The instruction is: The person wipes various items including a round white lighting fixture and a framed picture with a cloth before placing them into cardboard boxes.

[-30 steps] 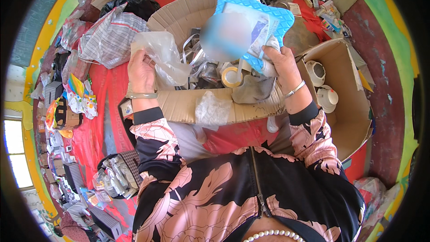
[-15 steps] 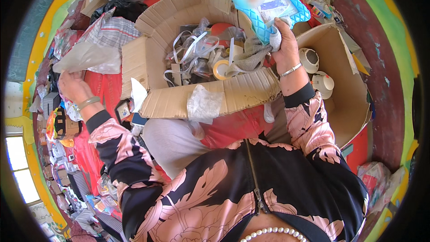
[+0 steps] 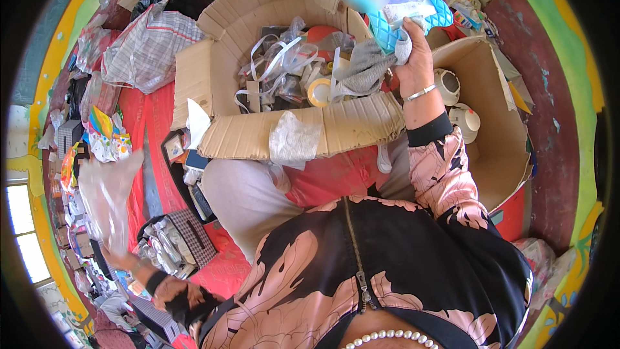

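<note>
My right hand (image 3: 414,61) is closed on a turquoise quilted-edge package (image 3: 441,11) with a picture on its front, above the right rim of an open cardboard box (image 3: 271,1). Bunched against the same hand is a grey cloth (image 3: 367,68), its tail hanging into the box. Far to the left and low, my left hand (image 3: 126,261) grips a translucent plastic bag (image 3: 110,197), blurred by motion. Inside the box lie white straps (image 3: 276,64), a roll of tape (image 3: 319,92) and crumpled clear plastic.
A second cardboard box (image 3: 494,155) at the right holds white cups (image 3: 465,123). On the left are a checked bag (image 3: 152,52), a houndstooth bin (image 3: 187,239) of white packets and many small goods. Red sheeting (image 3: 158,148) covers the floor between them.
My left hand has swung down and back toward my left side, carrying the plastic bag away from the checked bag. My right hand stays nearly in place with the turquoise package.
</note>
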`<state>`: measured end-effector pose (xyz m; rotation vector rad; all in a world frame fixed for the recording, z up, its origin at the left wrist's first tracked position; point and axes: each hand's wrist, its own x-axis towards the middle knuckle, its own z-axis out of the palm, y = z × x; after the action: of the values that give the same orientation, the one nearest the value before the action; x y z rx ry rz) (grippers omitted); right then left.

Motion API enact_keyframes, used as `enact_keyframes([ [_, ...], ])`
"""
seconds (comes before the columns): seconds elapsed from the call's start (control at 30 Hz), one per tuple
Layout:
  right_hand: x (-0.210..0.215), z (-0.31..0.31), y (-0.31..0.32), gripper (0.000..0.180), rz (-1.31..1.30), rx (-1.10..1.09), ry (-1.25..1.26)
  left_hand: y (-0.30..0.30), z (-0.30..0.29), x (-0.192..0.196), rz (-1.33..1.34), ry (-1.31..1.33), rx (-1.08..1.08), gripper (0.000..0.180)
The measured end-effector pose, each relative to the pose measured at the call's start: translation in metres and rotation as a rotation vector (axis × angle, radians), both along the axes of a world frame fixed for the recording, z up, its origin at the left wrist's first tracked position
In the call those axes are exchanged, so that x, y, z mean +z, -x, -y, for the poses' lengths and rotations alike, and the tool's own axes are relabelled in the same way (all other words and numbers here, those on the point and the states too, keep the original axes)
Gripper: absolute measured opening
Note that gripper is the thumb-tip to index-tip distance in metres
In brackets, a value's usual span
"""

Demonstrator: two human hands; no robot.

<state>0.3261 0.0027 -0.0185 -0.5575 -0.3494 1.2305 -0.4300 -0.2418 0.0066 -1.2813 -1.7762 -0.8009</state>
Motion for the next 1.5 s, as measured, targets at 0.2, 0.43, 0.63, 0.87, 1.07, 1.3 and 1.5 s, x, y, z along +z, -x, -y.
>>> enact_keyframes([
  [0.2, 0.002, -0.001, -0.008, 0.021, 0.035, -0.074, -0.026, 0.043, 0.212, -0.069, 0.06, 0.617, 0.817, 0.026],
  [0.43, 0.005, 0.004, -0.016, 0.019, -0.024, -0.09, -0.065, -0.071, 0.257, -0.054, 0.594, 0.516, 1.113, 0.046],
  [0.63, -0.003, 0.0, -0.029, 0.011, -0.072, -0.074, -0.098, -0.093, 0.2, -0.063, 0.698, 0.322, 0.904, 0.046],
  [0.87, 0.016, 0.005, -0.019, 0.016, -0.02, -0.123, -0.121, -0.158, 0.022, -0.023, 0.953, -0.087, 0.212, 0.047],
  [1.07, 0.01, 0.0, -0.008, 0.027, -0.039, -0.077, -0.137, -0.226, -0.185, 0.007, 0.86, 0.154, -0.522, 0.052],
  [1.3, 0.02, -0.005, 0.055, 0.051, -0.018, 0.108, -0.105, -0.458, -0.3, 0.015, 2.08, 0.37, -1.855, 0.082],
  [1.5, 0.027, 0.022, 0.123, 0.047, -0.275, 0.468, 0.079, -0.504, -0.286, 0.019, 1.866, 0.384, -1.937, 0.117],
])
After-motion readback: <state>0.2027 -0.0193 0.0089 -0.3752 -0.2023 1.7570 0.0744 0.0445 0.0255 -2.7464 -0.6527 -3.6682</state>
